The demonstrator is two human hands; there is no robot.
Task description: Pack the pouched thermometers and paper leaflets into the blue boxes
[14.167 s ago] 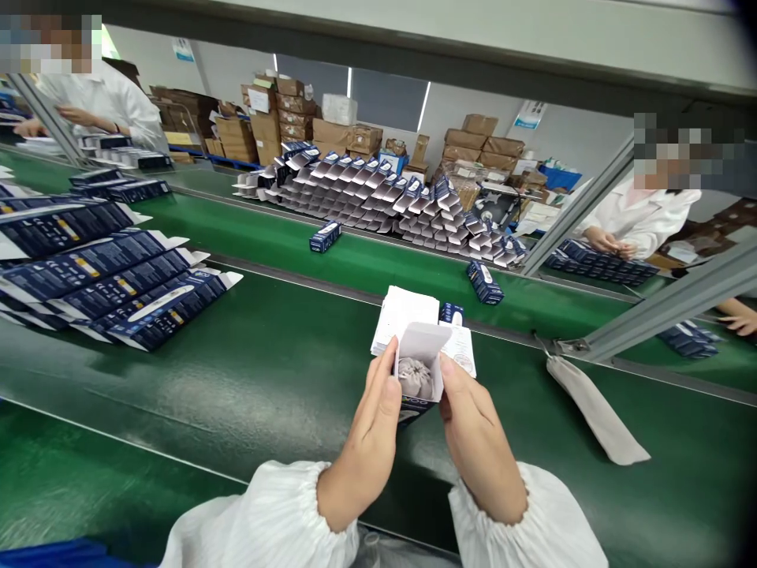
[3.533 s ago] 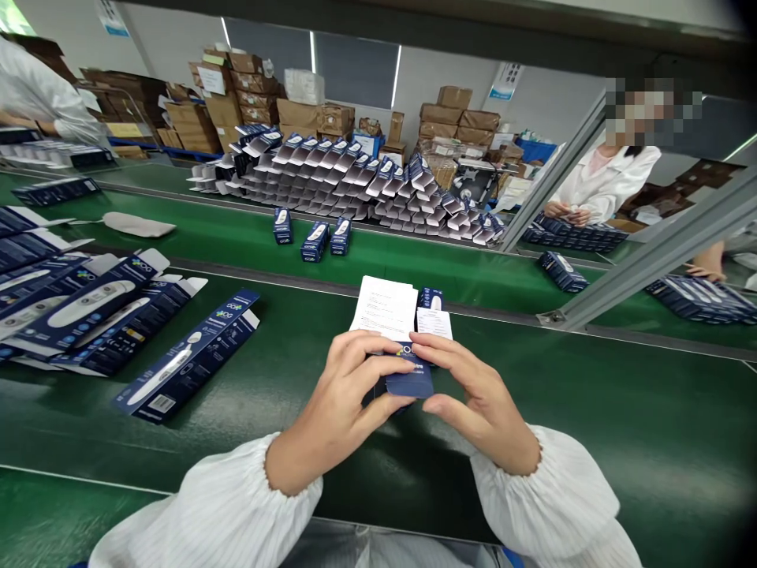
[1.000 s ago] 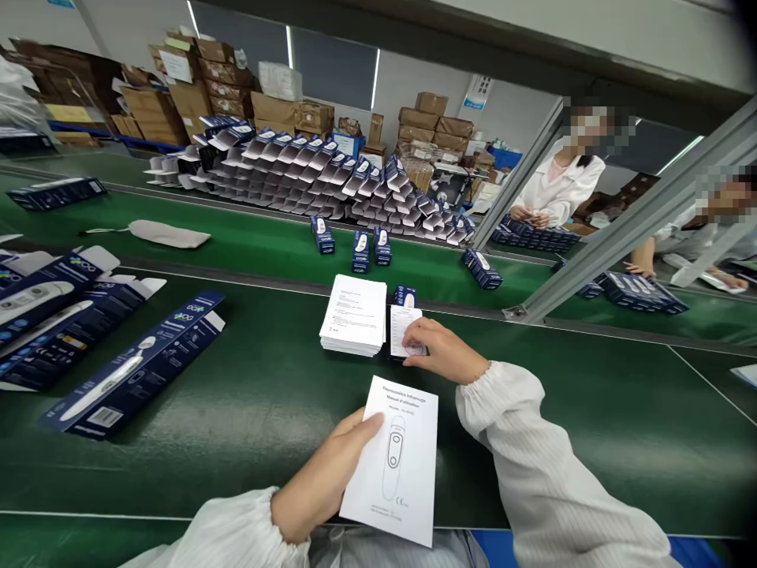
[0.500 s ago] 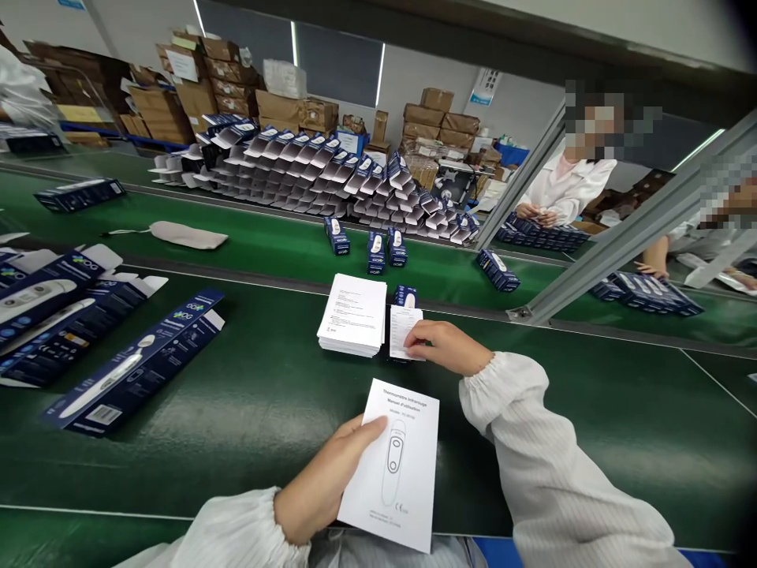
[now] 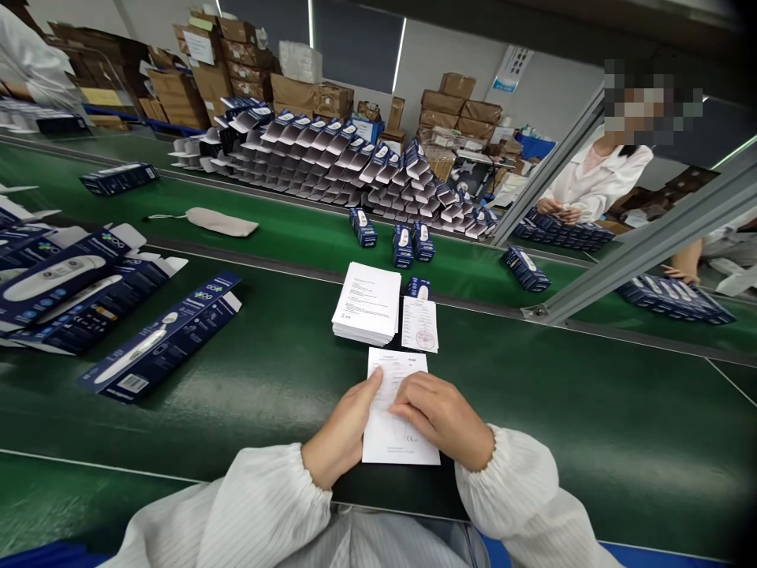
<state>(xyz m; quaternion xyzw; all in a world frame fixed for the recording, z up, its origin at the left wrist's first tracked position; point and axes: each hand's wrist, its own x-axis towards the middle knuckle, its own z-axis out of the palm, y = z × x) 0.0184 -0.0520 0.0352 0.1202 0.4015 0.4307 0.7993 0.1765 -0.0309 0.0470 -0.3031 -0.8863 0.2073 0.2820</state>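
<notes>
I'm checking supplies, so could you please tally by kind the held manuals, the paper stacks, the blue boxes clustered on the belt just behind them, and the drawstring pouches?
Manual in the left hand: 1
Printed-page stack: 1
Stamped-slip stack: 1
Blue thermometer boxes: 3
Drawstring pouch: 1
Total: 7

On the green worktop (image 5: 266, 394), a rectangular white paper stack (image 5: 367, 300) stood just left of small white paper slips (image 5: 419, 323). A rectangular white paper booklet (image 5: 393, 434) was before both; a long blue cardboard carton (image 5: 165, 339) lay farther left. Behind it lay a slender beige cloth pouch (image 5: 221, 222).
</notes>
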